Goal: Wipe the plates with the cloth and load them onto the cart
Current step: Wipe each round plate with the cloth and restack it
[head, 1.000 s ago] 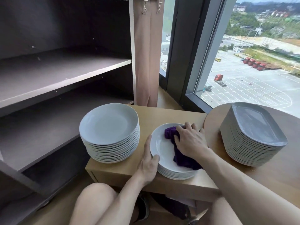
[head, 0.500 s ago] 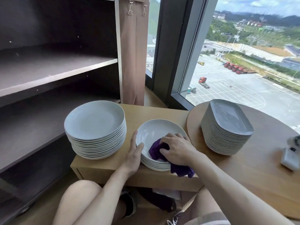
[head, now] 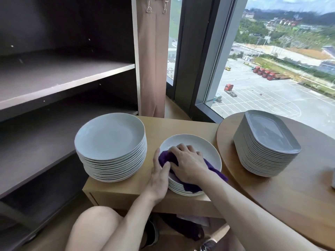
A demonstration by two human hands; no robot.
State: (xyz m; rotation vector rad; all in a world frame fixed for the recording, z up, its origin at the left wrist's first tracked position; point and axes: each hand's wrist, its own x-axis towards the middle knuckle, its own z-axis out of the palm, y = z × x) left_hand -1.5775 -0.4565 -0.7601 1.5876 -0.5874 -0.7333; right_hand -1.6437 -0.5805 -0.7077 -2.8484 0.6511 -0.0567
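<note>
Left hand (head: 159,176), fingers together, steadies the top plate (head: 203,144) so the right hand (head: 188,165), fingers curled on the purple cloth (head: 214,168), can scrub.

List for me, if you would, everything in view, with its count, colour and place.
round plates: one tall stack, pale grey, left on the low cabinet
small plates: one short stack, white, front middle of the cabinet
cloth: one, purple, on the top small plate
rectangular plates: one stack, grey, on the round table
low cabinet: one, light wood, centre
round table: one, brown wood, right
shelf unit: one, dark brown, left
curtain: one, beige, beside the shelf unit
window: one, dark-framed, behind
left hand: one, against the small stack's rim
right hand: one, fingers curled over the cloth, pressing it down
</note>
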